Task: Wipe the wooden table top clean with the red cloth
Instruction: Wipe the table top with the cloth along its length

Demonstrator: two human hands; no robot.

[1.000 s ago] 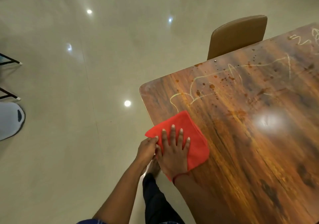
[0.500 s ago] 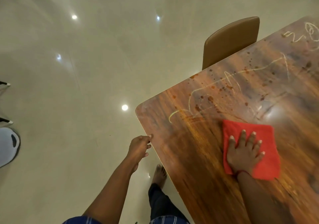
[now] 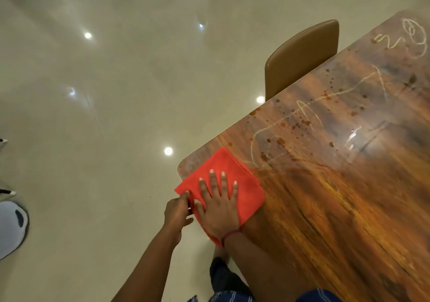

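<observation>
The red cloth [image 3: 223, 180] was laid at the tabletop [image 3: 337, 197] near-left corner, overhanging the edge. The right hand [image 3: 218, 206] was pressed flat on it, fingers spread. The left hand [image 3: 177, 211] apparently pinched the overhanging cloth edge.

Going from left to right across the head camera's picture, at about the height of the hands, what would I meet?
White object on the floor → left hand → right hand flat on the red cloth → bare wooden table top.
</observation>
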